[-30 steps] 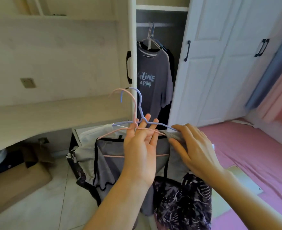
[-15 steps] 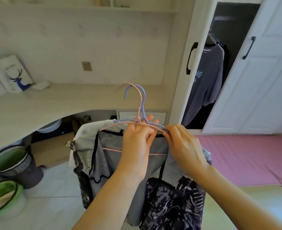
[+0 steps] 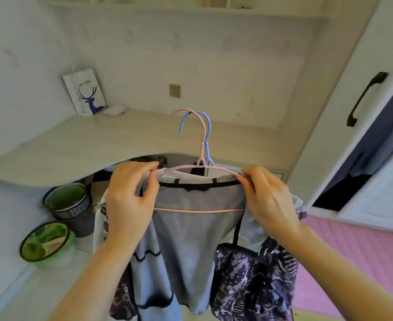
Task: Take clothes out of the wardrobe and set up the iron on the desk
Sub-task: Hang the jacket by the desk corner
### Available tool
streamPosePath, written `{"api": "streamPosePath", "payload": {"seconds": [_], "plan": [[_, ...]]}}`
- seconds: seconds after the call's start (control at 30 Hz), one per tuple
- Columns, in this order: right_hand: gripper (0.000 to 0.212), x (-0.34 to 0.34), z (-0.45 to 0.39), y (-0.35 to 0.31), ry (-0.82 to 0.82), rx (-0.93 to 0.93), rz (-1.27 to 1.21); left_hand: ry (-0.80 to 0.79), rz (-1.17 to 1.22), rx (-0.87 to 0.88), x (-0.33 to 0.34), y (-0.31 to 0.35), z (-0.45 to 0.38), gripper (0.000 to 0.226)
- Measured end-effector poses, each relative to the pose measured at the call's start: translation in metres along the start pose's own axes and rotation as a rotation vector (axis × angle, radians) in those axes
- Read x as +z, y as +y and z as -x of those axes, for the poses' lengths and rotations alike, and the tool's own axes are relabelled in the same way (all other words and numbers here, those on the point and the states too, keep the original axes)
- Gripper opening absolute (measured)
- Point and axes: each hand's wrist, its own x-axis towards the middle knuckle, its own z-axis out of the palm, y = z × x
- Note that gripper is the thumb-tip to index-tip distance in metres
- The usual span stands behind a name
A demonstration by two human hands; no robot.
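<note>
I hold two hangers together, a pink hanger and a blue hanger, in front of the pale curved desk. A grey garment with black trim hangs from them, with a dark patterned garment and white cloth behind. My left hand grips the left shoulder of the hangers. My right hand grips the right shoulder. The open wardrobe is at the right, with a dark grey shirt still hanging inside. No iron is in view.
A white paper bag with a blue deer leans on the wall at the desk's back. A wall socket is above the desk. Two bins with green liners stand on the floor at left. A pink bed lies at right.
The view has swung left from the wardrobe to the desk. My left hand has shifted from the hangers' middle to their left shoulder, and the clothes now hang spread between both hands.
</note>
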Motion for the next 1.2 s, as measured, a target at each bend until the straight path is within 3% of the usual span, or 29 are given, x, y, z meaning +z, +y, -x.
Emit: {"api": "streamPosePath", "payload": {"seconds": [0.17,0.23,0.4,0.67,0.9,1.2], "plan": [[0.027,0.042,-0.047,0.015,-0.011,-0.053,-0.090,-0.327,-0.071,-0.049,0.003,-0.073,-0.029,0.044],[0.028,0.059,-0.065,0.020,-0.013,-0.067,-0.116,-0.382,-0.095,-0.086,0.006,-0.092,-0.039,0.049],[0.032,0.108,-0.106,0.028,-0.059,-0.082,-0.194,-0.321,-0.193,-0.093,0.017,-0.132,-0.057,0.043],[0.035,0.184,-0.165,0.014,-0.156,-0.165,-0.333,-0.181,-0.194,-0.274,0.024,-0.190,-0.080,0.032],[0.033,0.255,-0.214,-0.026,-0.179,-0.198,-0.418,-0.128,-0.208,-0.296,0.003,-0.255,-0.119,0.003],[0.037,0.358,-0.291,-0.101,-0.181,-0.181,-0.437,-0.076,-0.252,-0.297,-0.036,-0.373,-0.191,0.011]]}}
